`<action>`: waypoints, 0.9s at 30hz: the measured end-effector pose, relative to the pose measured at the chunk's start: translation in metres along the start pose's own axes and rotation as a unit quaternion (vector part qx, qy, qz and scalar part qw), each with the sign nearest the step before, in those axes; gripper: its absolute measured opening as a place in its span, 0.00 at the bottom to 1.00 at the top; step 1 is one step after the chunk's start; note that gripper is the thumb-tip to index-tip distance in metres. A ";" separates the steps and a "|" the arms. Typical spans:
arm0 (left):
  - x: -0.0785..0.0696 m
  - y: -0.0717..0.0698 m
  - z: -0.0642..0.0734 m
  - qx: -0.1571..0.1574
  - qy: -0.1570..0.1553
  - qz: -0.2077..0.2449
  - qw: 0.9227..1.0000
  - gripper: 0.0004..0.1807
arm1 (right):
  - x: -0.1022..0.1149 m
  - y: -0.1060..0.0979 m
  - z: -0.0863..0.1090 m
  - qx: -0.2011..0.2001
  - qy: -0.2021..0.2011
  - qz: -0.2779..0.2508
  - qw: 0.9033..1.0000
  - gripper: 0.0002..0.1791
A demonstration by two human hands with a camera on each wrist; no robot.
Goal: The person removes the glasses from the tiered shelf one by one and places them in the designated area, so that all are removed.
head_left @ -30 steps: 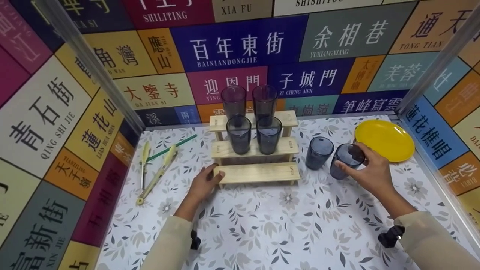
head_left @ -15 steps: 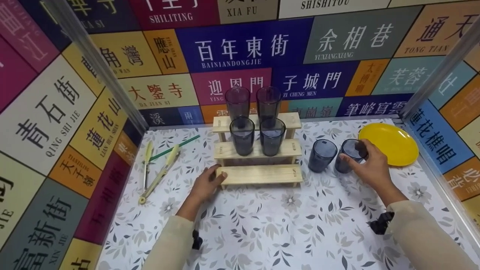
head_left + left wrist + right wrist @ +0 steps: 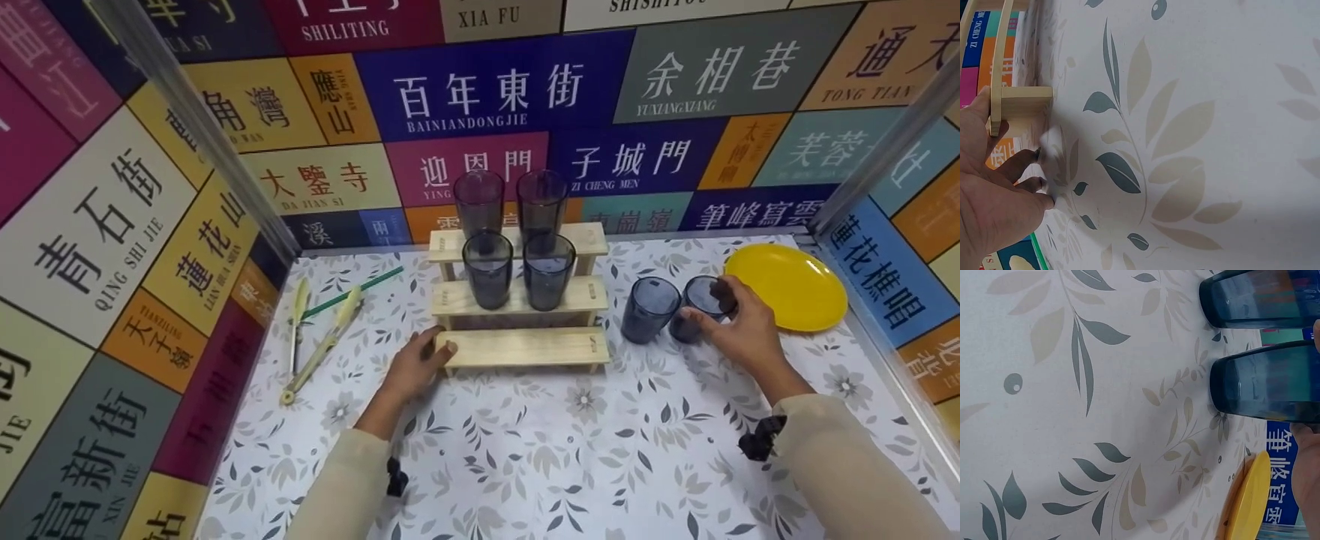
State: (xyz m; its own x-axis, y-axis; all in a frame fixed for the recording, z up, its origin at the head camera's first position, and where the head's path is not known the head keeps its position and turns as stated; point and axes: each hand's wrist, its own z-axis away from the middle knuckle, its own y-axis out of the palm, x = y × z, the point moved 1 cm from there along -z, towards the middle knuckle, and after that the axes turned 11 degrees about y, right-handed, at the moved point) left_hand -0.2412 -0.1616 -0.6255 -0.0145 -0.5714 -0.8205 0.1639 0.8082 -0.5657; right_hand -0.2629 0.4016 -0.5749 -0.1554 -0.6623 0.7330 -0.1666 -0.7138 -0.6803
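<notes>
My right hand (image 3: pixel 746 322) holds a dark blue drinking glass (image 3: pixel 694 328) near its rim, thumb on one side and fingers on the other. Close to its left stands a second blue glass (image 3: pixel 649 311). In the right wrist view the held glass (image 3: pixel 1264 382) appears upright on the table, beside the other glass (image 3: pixel 1258 301). My left hand (image 3: pixel 412 364) grips the left end of a three-step wooden rack (image 3: pixel 525 347) at its lowest step. The left wrist view shows the thumb against the step's end (image 3: pixel 1024 101), other fingertips near the tablecloth.
Two glasses (image 3: pixel 487 274) stand on the middle step and two taller-looking ones (image 3: pixel 541 199) on the top step. A yellow plate (image 3: pixel 791 289) lies at the right. Tongs (image 3: pixel 322 352) and a green straw (image 3: pixel 360 291) lie left. Patterned walls enclose the table.
My right hand has moved the held glass slightly back and set it beside the other glass. The left hand keeps its place on the rack. The head view has shifted slightly.
</notes>
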 end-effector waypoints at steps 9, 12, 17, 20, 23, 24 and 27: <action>-0.001 -0.002 0.001 0.001 0.022 0.001 1.000 0.36 | 0.002 0.001 -0.001 0.014 -0.016 0.016 1.000 0.51; -0.001 -0.002 0.001 0.000 0.014 -0.003 1.000 0.36 | 0.000 0.003 -0.001 0.012 -0.024 0.017 1.000 0.49; -0.001 0.000 0.001 0.002 0.003 -0.005 1.000 0.38 | 0.001 0.001 -0.001 0.014 -0.018 0.015 1.000 0.48; 0.000 0.001 0.001 0.001 0.009 -0.005 1.000 0.37 | 0.002 0.000 -0.002 0.026 -0.010 0.011 1.000 0.52; 0.000 0.000 0.001 0.000 0.017 -0.006 1.000 0.36 | 0.003 -0.001 -0.002 0.042 -0.001 0.009 0.999 0.59; 0.000 0.000 0.001 -0.001 0.018 -0.006 1.000 0.36 | 0.003 -0.002 -0.002 0.046 0.002 0.010 0.999 0.61; 0.000 0.000 0.001 -0.001 0.017 -0.003 1.000 0.37 | 0.004 -0.005 0.000 0.053 0.007 0.016 0.998 0.65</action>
State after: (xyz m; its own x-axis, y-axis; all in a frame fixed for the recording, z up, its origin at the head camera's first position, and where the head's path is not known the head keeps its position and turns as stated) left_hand -0.2402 -0.1620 -0.6250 -0.0488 -0.5713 -0.8193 0.1611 0.8050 -0.5710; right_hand -0.2626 0.4025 -0.5692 -0.1734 -0.6828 0.7097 -0.0580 -0.7123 -0.6995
